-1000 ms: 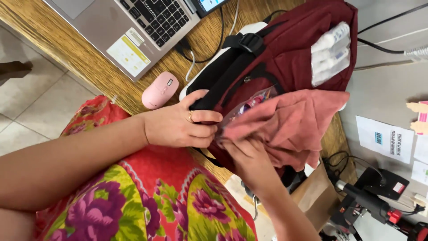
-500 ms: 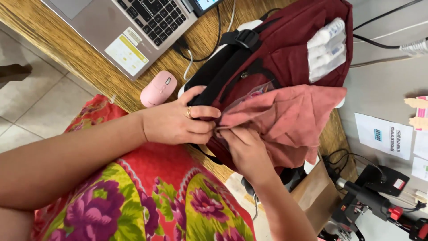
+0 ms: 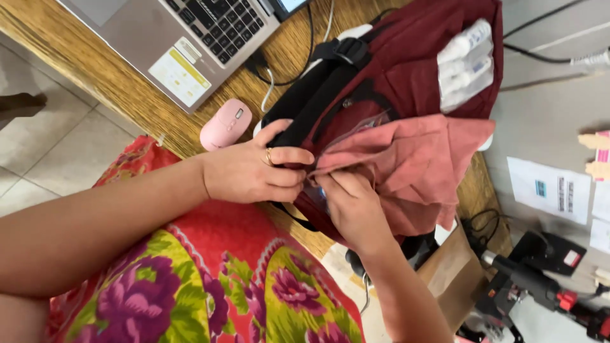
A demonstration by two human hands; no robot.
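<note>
Soft, faded-red cloth (image 3: 413,171) is what I find under my right hand (image 3: 356,209): its fingers are curled together and pinch the near edge of the fabric, right at the mouth of the dark red backpack (image 3: 406,70). My left hand (image 3: 254,174) sits just beside it, touching knuckle to knuckle, closed around the black padded strap (image 3: 311,108) and the rim of the bag's opening, thumb on top, a ring on one finger.

I judge the cloth to be light and limp; it will drape and bunch rather than hold a shape, so an edge or a gathered fold is the place to grip it, as the right hand does now. It hangs crumpled out of the opening, spilling away from my hands across the bag's front. The backpack looks soft-walled and likely to sag, so the strap and the stiffened rim are the firm places to hold it.

Beyond the hands, a white packet (image 3: 467,63) is tucked in the bag's far pocket. The bag lies on a wooden table (image 3: 127,95); to the left of my left hand rests a pink mouse (image 3: 227,124), and farther out a grey laptop (image 3: 171,38). Below my arms is a flowered red garment (image 3: 210,279).
</note>
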